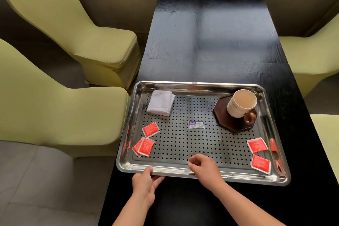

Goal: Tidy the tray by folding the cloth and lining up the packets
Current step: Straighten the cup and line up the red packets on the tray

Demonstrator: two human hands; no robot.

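black wood-grain worktop (211, 42) runs off between yellow-green covered chairs (55, 24), with a perforated steel tray (238, 178) at its near end. the left hand (145, 183) grips the tray's near rim, thumb on top, fingers (157, 180) curled under the edge. the right hand (205, 169) hovers over the tray's near strip, its fingers (194, 161) curled in with nothing seen between them. well beyond the left fingers, in the far left corner, lies the folded white cloth (160, 102). three red packets (150, 129) lie between cloth and left fingers, the nearer two overlapping. two more (257, 145) lie right of the right fingers, by the tray wall. far beyond the right fingers a cream cup (241, 103) stands on a dark octagonal saucer (225, 115). a blue-and-white sticker (196, 124) sits mid-tray; its print, the packets' white print and the cup's brown lettering are too small to read.
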